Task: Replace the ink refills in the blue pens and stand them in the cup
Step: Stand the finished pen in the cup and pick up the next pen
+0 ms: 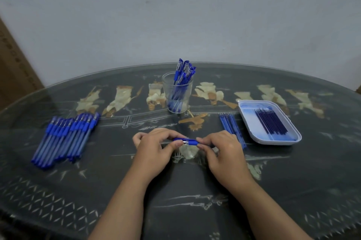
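Both hands hold one blue pen (187, 142) level over the middle of the table. My left hand (154, 148) grips its left part, my right hand (220, 149) pinches the right part, and only the short middle stretch with a silver ring shows between them. A clear glass cup (177, 92) stands behind, with several capped blue pens upright in it. A row of several blue pens (66, 138) lies at the left. Several loose blue refills (232, 126) lie right of my right hand. A white tray (252, 109) holds several dark refills (271, 122).
The table (175, 191) is dark glass with pale inlaid figures and a curved far edge against a grey wall. A brown cardboard box (13, 68) leans at the far left.
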`<state>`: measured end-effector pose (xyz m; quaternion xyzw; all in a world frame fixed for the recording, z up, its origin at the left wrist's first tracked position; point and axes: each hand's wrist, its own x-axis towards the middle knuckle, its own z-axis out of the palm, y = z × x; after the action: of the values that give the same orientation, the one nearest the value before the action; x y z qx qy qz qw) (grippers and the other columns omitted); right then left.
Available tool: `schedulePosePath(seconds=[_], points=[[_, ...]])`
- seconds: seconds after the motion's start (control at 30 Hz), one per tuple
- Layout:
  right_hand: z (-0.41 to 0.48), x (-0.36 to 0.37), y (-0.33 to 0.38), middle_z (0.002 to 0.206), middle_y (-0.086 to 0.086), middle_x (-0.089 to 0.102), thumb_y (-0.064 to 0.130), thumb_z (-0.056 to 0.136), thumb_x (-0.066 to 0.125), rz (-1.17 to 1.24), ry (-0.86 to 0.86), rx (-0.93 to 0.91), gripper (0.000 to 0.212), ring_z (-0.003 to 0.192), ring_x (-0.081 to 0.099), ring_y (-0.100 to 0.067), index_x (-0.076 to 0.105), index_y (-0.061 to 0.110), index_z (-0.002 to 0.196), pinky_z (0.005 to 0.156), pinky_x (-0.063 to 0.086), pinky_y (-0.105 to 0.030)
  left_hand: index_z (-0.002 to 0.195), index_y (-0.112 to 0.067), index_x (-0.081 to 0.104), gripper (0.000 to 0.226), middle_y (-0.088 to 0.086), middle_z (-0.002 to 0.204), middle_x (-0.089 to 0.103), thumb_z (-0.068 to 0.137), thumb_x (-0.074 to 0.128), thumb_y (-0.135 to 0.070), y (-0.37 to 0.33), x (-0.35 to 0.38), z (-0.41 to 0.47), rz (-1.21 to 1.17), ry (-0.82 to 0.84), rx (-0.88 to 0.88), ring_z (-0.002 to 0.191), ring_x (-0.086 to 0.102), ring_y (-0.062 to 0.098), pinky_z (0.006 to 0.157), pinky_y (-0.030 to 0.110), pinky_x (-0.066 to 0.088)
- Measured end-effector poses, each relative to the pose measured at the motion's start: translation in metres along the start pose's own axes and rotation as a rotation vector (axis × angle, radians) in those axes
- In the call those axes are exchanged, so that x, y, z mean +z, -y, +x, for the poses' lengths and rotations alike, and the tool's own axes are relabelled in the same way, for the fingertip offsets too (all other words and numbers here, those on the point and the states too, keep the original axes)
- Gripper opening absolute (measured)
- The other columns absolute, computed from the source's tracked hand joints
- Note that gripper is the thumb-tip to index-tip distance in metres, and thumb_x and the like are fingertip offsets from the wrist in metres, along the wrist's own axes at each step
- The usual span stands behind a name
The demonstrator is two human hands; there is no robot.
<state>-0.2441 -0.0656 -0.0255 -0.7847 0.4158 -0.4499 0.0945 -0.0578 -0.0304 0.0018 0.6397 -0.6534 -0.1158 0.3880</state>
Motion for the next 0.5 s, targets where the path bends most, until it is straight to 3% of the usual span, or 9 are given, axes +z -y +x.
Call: schedulePosePath(seconds=[0.2, 0.27, 0.4, 0.5], points=[[-0.001, 0.001, 0.001, 0.076, 0.016, 0.061, 0.011, 0.08, 0.072, -0.012, -0.023, -0.037, 0.009, 0.077, 0.049, -0.005, 0.068, 0.02, 0.08, 0.072, 0.037, -0.027, 0.071, -0.055, 0.061, 0.029, -0.046, 0.1, 0.055, 0.085, 0.071, -0.032, 0.002, 0.003, 0.0, 0.001, -0.002, -0.024, 0.103, 0.049, -0.012, 0.089, 0.011, 0.01], [0.0, 0.001, 0.001, 0.074, 0.015, 0.061, 0.011, 0.08, 0.071, -0.023, -0.039, -0.052, 0.009, 0.076, 0.049, -0.005, 0.067, 0.019, 0.079, 0.071, 0.037, -0.028, 0.071, -0.054, 0.061, 0.029, -0.038, 0.09, 0.062, 0.086, 0.07, -0.032, 0.003, 0.003, 0.0, -0.008, -0.006, -0.04, 0.102, 0.049, -0.011, 0.089, 0.011, 0.01], [0.0, 0.002, 0.004, 0.073, 0.014, 0.061, 0.011, 0.082, 0.07, -0.044, -0.054, -0.082, 0.011, 0.076, 0.049, -0.007, 0.065, 0.018, 0.076, 0.072, 0.032, -0.026, 0.074, -0.051, 0.06, 0.026, -0.029, 0.089, 0.063, 0.089, 0.066, -0.03, 0.0, 0.005, 0.0, 0.009, -0.002, -0.042, 0.103, 0.046, -0.014, 0.083, 0.026, 0.014], [0.0, -0.001, 0.0, 0.071, 0.013, 0.06, 0.012, 0.082, 0.068, -0.046, -0.109, -0.046, 0.012, 0.074, 0.05, -0.01, 0.064, 0.017, 0.072, 0.072, 0.035, -0.03, 0.069, -0.052, 0.063, 0.033, -0.022, 0.085, 0.067, 0.095, 0.058, -0.031, 0.012, 0.003, 0.001, -0.081, -0.068, -0.112, 0.099, 0.056, -0.007, 0.096, 0.031, 0.023]])
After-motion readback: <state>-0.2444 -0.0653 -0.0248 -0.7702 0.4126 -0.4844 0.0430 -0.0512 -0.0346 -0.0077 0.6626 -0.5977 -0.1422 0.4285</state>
